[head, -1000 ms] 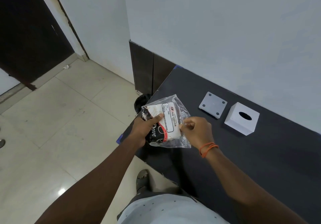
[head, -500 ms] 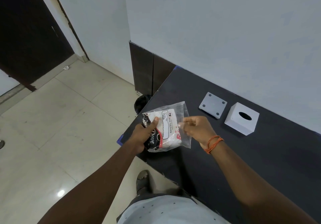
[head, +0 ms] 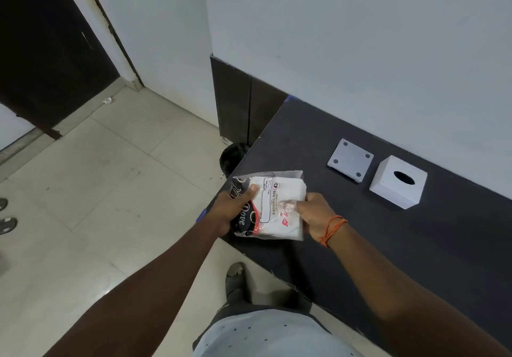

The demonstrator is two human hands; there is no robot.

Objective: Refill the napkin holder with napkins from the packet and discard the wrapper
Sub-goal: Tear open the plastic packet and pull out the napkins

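Note:
A clear plastic packet of white napkins [head: 279,207], printed in black and red, is held over the near left corner of the dark table [head: 388,246]. My left hand [head: 230,212] grips its left end, thumb on top. My right hand [head: 313,215] pinches the wrapper's right edge. The white cube-shaped napkin holder [head: 397,182], with an oval slot on top, stands on the table to the right, apart from its flat grey base plate [head: 350,160], which lies beside it.
The table runs along a white wall [head: 360,52]. A dark bin [head: 232,157] sits on the floor at the table's far left corner, next to a dark cabinet [head: 243,107]. Pale floor tiles spread to the left. My foot [head: 235,279] is by the table's edge.
The packet has turned flatter and come slightly nearer to me. My right hand has shifted from pinching the upper right edge to gripping the packet's right side.

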